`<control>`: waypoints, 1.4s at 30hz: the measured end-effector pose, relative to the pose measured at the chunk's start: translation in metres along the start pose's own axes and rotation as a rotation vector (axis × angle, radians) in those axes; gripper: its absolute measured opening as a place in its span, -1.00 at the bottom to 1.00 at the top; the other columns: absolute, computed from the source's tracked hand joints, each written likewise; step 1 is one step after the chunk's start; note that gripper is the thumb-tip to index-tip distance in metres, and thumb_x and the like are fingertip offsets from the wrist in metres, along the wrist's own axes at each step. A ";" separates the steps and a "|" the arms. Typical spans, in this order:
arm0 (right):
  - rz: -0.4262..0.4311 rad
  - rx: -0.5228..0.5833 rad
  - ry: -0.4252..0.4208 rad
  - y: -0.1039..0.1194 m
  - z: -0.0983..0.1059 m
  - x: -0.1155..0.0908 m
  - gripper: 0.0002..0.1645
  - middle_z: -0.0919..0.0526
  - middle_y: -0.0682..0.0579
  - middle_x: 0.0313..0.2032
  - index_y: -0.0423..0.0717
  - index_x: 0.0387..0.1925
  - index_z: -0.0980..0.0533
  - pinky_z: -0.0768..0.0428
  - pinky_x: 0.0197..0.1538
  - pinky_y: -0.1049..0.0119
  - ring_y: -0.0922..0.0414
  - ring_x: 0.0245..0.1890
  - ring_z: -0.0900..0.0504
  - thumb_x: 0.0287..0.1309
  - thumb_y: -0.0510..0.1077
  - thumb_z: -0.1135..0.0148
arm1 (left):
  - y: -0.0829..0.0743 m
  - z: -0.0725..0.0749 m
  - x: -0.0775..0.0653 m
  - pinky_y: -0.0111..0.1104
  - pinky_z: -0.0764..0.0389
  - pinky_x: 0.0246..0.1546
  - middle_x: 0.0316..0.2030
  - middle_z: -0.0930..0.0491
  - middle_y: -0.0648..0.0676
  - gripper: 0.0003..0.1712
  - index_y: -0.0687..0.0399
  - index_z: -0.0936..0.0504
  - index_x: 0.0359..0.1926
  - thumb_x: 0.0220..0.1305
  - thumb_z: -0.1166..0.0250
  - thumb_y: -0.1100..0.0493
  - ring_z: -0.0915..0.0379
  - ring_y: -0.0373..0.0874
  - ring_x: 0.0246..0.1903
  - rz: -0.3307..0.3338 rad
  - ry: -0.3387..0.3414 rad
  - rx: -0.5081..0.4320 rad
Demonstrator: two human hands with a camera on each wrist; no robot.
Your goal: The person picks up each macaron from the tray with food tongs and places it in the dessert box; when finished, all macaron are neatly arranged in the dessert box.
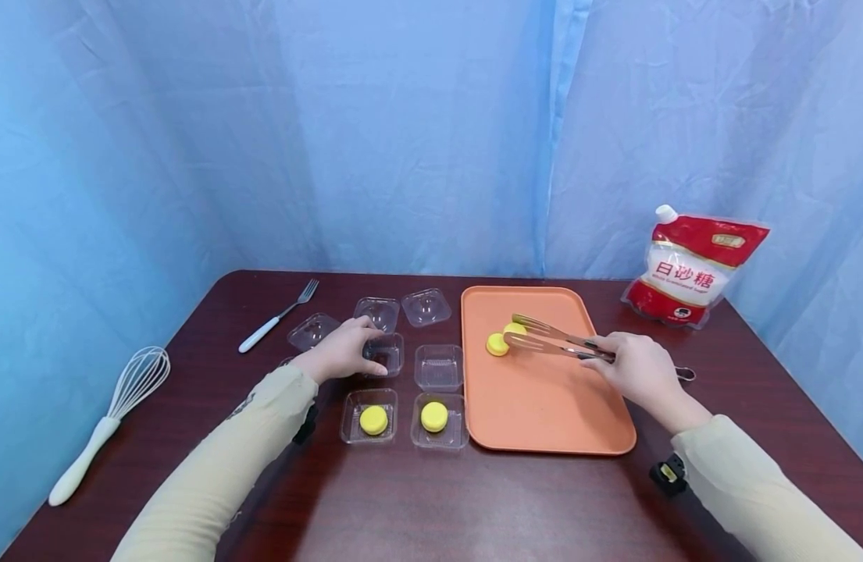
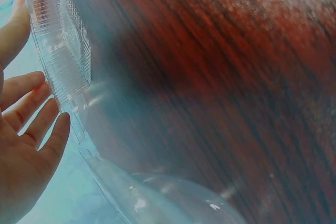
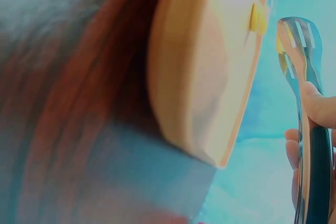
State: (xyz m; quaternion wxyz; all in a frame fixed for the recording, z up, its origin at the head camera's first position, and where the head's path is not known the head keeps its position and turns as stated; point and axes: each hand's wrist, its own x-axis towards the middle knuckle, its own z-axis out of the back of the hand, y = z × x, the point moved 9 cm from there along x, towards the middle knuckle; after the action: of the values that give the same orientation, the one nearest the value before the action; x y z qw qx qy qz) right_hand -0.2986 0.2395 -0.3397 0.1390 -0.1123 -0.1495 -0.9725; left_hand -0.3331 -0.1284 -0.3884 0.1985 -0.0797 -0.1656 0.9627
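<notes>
In the head view my left hand (image 1: pixel 345 349) spans a clear plastic box (image 1: pixel 391 355), thumb toward the front. Its loosely extended fingers meet the box's rim (image 2: pixel 50 77) in the left wrist view. My right hand (image 1: pixel 638 371) grips metal tongs (image 1: pixel 543 346) over the orange tray (image 1: pixel 550 417). One yellow disc (image 1: pixel 515 329) shows between the tong tips; another yellow disc (image 1: pixel 497 344) lies beside it on the tray. In front of my left hand, two clear boxes each hold a yellow disc (image 1: pixel 373 420), (image 1: pixel 434 417).
Another clear box (image 1: pixel 439 368) stands against the tray's left edge. Clear domed lids (image 1: pixel 426 307) lie behind the boxes. A fork (image 1: pixel 279 316) and a whisk (image 1: pixel 115 417) lie to the left. A red and white sugar pouch (image 1: pixel 691 269) stands at the back right.
</notes>
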 end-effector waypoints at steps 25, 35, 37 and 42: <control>0.155 0.032 -0.108 0.055 -0.006 0.022 -0.62 -0.57 0.11 -0.64 -0.13 -0.21 -0.70 -0.39 -0.56 0.29 0.17 -0.62 -0.42 -0.14 -0.08 -0.51 | 0.000 0.002 -0.002 -0.09 -0.47 0.09 0.02 -0.42 0.18 -0.19 0.26 -0.43 0.24 0.02 -0.45 -0.05 -0.35 0.06 0.05 0.005 -0.008 -0.029; 0.212 0.029 -0.107 0.084 -0.014 0.029 -0.62 -0.67 0.03 -0.53 -0.11 -0.20 -0.70 -0.52 -0.51 0.22 0.14 -0.56 -0.55 -0.12 -0.07 -0.50 | 0.000 0.001 -0.002 -0.11 -0.47 0.08 0.04 -0.41 0.18 -0.18 0.24 -0.42 0.25 0.03 -0.45 -0.06 -0.35 0.04 0.04 0.010 -0.005 -0.038; 0.239 0.020 -0.111 0.092 -0.015 0.029 -0.66 -0.65 0.04 -0.55 -0.11 -0.24 -0.70 -0.50 -0.51 0.24 0.15 -0.58 -0.53 -0.12 -0.07 -0.50 | -0.001 0.001 -0.002 -0.11 -0.47 0.05 0.02 -0.42 0.18 -0.19 0.25 -0.43 0.25 0.03 -0.44 -0.05 -0.35 0.03 0.01 0.006 -0.002 -0.033; 0.271 0.006 -0.111 0.108 -0.019 0.031 -0.65 -0.65 0.04 -0.52 -0.12 -0.24 -0.70 -0.46 -0.52 0.28 0.20 -0.61 -0.49 -0.12 -0.07 -0.50 | 0.000 0.001 -0.002 -0.13 -0.48 0.01 -0.01 -0.43 0.17 -0.20 0.25 -0.43 0.24 0.04 -0.44 -0.05 -0.36 0.01 -0.02 0.013 0.001 -0.029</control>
State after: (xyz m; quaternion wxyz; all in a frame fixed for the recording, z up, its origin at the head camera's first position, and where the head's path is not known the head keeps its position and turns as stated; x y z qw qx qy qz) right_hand -0.2982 0.1268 -0.3217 0.2610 -0.1845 -0.1433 -0.9367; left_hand -0.3312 -0.1294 -0.3875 0.1914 -0.0839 -0.1788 0.9614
